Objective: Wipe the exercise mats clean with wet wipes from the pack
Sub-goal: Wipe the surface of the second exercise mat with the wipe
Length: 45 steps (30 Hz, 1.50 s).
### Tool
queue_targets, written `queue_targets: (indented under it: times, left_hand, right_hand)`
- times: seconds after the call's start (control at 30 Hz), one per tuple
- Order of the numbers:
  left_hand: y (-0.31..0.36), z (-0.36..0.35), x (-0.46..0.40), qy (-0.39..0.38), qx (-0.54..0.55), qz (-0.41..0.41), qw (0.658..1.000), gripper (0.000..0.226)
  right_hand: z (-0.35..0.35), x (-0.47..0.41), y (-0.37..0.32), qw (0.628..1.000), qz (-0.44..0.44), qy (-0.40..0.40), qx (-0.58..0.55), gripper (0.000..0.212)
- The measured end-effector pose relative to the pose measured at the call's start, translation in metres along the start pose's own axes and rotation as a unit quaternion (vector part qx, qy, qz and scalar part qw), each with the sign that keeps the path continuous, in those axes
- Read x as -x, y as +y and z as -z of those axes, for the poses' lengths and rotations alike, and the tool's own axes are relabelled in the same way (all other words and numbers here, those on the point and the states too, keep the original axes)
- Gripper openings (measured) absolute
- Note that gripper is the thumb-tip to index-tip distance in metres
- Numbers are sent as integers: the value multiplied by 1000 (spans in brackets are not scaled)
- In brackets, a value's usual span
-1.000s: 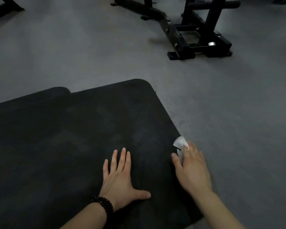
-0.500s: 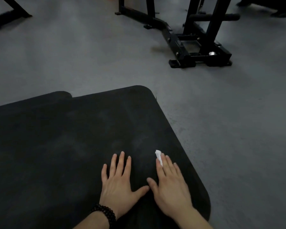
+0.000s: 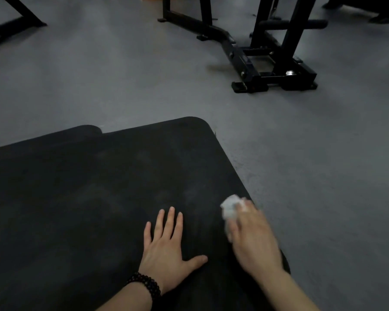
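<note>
We see a black mat (image 3: 94,198) lying flat on a grey floor (image 3: 312,176), its far right corner rounded and its right edge running down toward us at a slant. A second dark mat (image 3: 85,130) peeks out from behind its far edge. The mat's surface looks matte and faintly smudged with pale patches. Our left hand (image 3: 166,248) lies flat on the mat, fingers straight and spread, grasping nothing; a dark bead bracelet (image 3: 146,282) circles its wrist. Our right hand (image 3: 252,239), blurred, presses a crumpled white wipe (image 3: 229,207) onto the mat just inside the right edge, with the wipe bunched under and ahead of the fingers. To the right of that edge the floor is bare and smooth. Well beyond the mat stands a black metal frame (image 3: 256,63) with square tubes.
</note>
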<state>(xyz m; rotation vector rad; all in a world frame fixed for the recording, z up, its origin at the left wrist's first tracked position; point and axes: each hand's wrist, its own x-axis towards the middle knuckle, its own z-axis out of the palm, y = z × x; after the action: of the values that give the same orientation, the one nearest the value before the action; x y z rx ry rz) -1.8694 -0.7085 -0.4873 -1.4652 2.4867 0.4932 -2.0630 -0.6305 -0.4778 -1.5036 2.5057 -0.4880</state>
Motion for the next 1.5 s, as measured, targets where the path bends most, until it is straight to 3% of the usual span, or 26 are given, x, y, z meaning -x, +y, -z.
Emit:
queue_targets:
  times: [0.07,0.23,0.3,0.37,0.4,0.47,0.57,0.73,0.83,0.9,0.97,1.03,1.13,1.2,1.27,1.33,1.37,1.5]
  left_hand:
    - [3,1,1,-1,-8,4,1000,113]
    - [-1,-5,1,-3,-8,-3,1000,119]
    - [-1,-5,3,-1,-9,-4,1000,119]
    - [0,-4,4,3,-5,4,1000,116]
    - [0,-5,4,3,-7,4,1000,115]
    - [1,-7,5,11,-8,1,1000,114]
    - [1,-8,7,24,-5,-3,1000,113]
    - [2,-3,12,-8,-13,-3,1000,99]
    - [-1,-9,11,-2,-20,-12,1000,100]
    - [-2,-14,10,16,-21,-18,1000,109]
    - [-4,-15,11,9,-26,-19,999,109]
    - [-5,-11,10,1,-24,-10,1000,108]
    - [-4,-8,13,-11,-18,-18,1000,101]
    - [-4,-13,13,15,-19,-24,999,100]
    - [-5,-15,10,50,-20,-23,998,108]
    - [-4,-15,11,21,-21,-23,999,114]
    - [-5,-14,13,8,-26,-24,999,114]
    - [-3,-8,14,-6,-33,-12,999,107]
  right_hand:
    - [1,0,8,998,-45,-40,-11,67]
    - [-6,39,-43,967,191,-168,-15,67]
    - [-4,31,-32,982,157,-109,-9,64]
    - [7,18,-11,999,43,-7,-10,61]
    - [10,12,0,1000,-16,7,-17,60]
    - [8,9,7,998,-47,-40,-23,61]
    - [-8,18,-13,991,-3,-127,40,66]
    - [-7,6,0,989,-111,-64,74,72]
    - [-14,20,-13,997,13,-35,65,60]
    - [-22,44,-28,983,163,-66,49,50]
    - [-24,54,-30,965,229,-107,71,54]
    - [-19,45,-14,983,164,-53,57,59]
    - [-12,27,19,999,-10,14,49,57]
    - [-18,38,7,998,3,-15,65,61]
    - [-26,61,-15,992,97,-67,41,64]
    - [-21,69,-22,978,183,-99,31,65]
    - [-16,63,-16,980,176,-86,30,66]
    - [-4,37,24,999,-42,-8,14,73]
